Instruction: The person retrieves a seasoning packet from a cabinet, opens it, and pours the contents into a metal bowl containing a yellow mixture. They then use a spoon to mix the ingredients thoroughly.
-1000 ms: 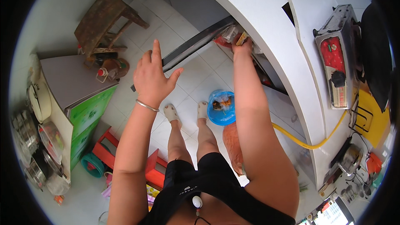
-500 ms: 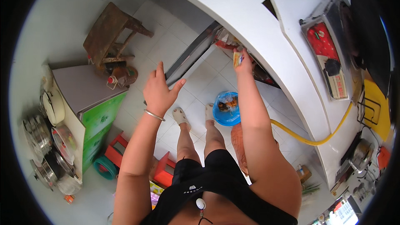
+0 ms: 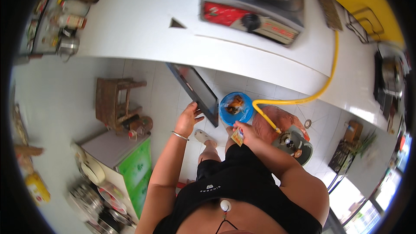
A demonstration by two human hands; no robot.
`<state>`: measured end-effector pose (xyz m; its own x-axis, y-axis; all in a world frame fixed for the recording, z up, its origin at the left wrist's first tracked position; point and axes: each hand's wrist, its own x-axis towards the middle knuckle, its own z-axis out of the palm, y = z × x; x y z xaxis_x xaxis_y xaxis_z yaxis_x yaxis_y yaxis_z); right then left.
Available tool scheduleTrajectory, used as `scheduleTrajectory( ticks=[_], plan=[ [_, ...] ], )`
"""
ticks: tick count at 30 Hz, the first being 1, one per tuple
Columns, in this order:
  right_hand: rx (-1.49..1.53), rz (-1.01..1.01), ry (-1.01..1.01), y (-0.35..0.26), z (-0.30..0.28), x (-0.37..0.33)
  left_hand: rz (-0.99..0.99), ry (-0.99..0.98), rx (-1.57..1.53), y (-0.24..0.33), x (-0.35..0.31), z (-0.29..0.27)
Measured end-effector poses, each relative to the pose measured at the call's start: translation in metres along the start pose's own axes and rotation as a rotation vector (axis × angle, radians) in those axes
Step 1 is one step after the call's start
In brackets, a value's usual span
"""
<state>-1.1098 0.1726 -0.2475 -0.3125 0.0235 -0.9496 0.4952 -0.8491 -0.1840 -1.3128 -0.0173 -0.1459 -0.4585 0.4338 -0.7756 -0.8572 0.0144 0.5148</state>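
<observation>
My right hand (image 3: 246,133) is closed around a small yellow packet (image 3: 237,137), held low in front of my black shorts. Fingers apart, my left hand (image 3: 189,119) is at the free edge of a dark-framed cabinet door (image 3: 197,91), seemingly touching it; its exact contact is hard to make out. The door stands swung out from under the white counter (image 3: 143,39). Just beyond my right hand, a blue bin (image 3: 222,112) lined with clear plastic holds brownish scraps.
A gas cylinder (image 3: 299,145) with a yellow hose (image 3: 320,93) stands right, beside a reddish-brown bundle (image 3: 268,125). On the counter sits a gas stove (image 3: 251,15). To the left are a wooden stool (image 3: 108,99), a green-fronted cabinet (image 3: 135,164) and pots (image 3: 89,197).
My right hand has drawn back from the cabinet opening toward my body with the packet. My left hand has come to the door, which has swung toward the counter. My view has turned right.
</observation>
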Motion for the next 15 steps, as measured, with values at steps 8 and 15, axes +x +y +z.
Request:
scheduleTrajectory(
  ticks=[8, 15],
  plan=[
    [0.184, -0.076, -0.118, 0.0, -0.039, -0.074, 0.098, -0.235, 0.153, 0.01, 0.059, 0.083],
    [0.391, -0.319, -0.095, 0.023, -0.059, -0.173, 0.059, -0.232, 0.361, 0.012, 0.122, 0.09]
  ],
)
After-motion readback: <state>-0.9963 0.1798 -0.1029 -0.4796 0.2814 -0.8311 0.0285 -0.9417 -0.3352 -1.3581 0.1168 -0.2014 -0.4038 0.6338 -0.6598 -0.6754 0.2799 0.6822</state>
